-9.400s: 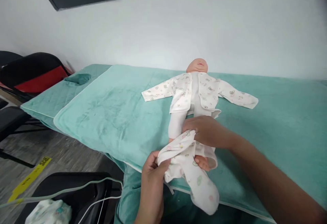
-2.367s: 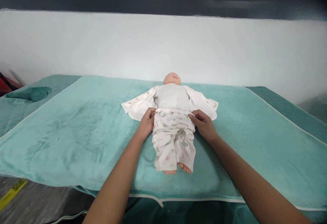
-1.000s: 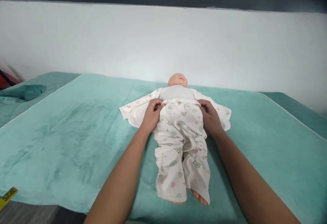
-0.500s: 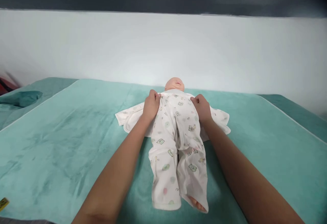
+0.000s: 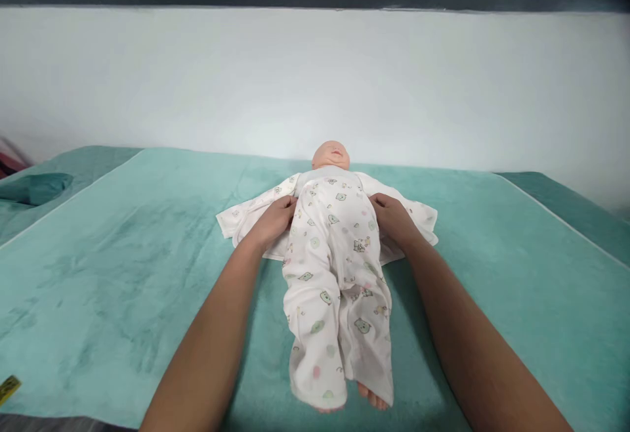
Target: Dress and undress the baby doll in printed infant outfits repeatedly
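Observation:
A baby doll [image 5: 331,155] lies on its back, head toward the wall and feet toward me. White printed baby pants [image 5: 339,241] cover its belly and legs; toes show below both cuffs. Under the doll a white baby shirt [image 5: 412,207] is spread with its sleeves out to both sides. At the left edge of the pants, my left hand [image 5: 276,218] has its fingers curled on the fabric. My right hand [image 5: 391,214] grips the opposite side in the same way, its fingertips partly hidden by the pants.
A green sheet [image 5: 147,274] covers the bed, with a white wall [image 5: 315,84] behind it. Bunched green cloth [image 5: 37,188] sits at the far left. A yellow label [image 5: 8,388] lies near the front left edge.
Both hands have moved from the top corners of the waistband lower down along the sides of the pants. More of the doll's toes shows, and the view has tilted slightly.

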The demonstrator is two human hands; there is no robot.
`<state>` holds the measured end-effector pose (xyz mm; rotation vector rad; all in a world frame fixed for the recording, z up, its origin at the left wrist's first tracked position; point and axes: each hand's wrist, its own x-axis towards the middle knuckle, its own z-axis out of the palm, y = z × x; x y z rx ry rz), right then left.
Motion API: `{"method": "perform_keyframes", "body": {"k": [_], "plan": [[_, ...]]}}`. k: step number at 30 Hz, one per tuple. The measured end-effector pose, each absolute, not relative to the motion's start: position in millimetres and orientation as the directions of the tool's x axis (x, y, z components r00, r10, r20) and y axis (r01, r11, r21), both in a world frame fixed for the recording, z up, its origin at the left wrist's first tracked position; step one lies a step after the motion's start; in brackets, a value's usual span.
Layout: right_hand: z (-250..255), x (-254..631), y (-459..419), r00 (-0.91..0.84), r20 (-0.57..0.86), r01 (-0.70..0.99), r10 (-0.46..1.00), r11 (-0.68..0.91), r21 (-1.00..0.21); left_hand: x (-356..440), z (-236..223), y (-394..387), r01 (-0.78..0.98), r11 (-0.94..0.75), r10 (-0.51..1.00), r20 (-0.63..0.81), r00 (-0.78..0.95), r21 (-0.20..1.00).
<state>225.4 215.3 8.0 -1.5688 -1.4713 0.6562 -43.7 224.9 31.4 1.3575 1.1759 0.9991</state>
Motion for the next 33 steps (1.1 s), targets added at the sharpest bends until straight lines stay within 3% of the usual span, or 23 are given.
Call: {"method": "perform_keyframes", "body": {"k": [4, 7, 12, 26, 33], "plan": [[3, 237, 207, 0.031, -0.026, 0.246, 0.999, -0.033, -0.969, -48, 25, 213, -0.033, 0.127, 0.924, -0.106, 0.368, 0.991], [3, 239, 202, -0.068, -0.093, 0.021, 0.993, -0.092, -0.996, -49, 23, 209, -0.119, 0.216, 0.867, -0.134, 0.480, 0.969], [7, 238, 199, -0.112, -0.124, -0.110, 0.986, -0.137, -0.985, -53, 23, 209, -0.149, 0.260, 0.877, -0.168, 0.451, 0.954], [13, 232, 200, -0.258, -0.096, -0.184, 0.961, -0.147, -0.972, -54, 16, 213, -0.284, 0.290, 0.892, -0.151, 0.427, 0.914], [0, 220, 205, 0.026, 0.029, -0.042, 0.999, 0.030, -0.999, -44, 13, 214, -0.298, 0.213, 0.946, -0.121, 0.300, 0.930]]}}
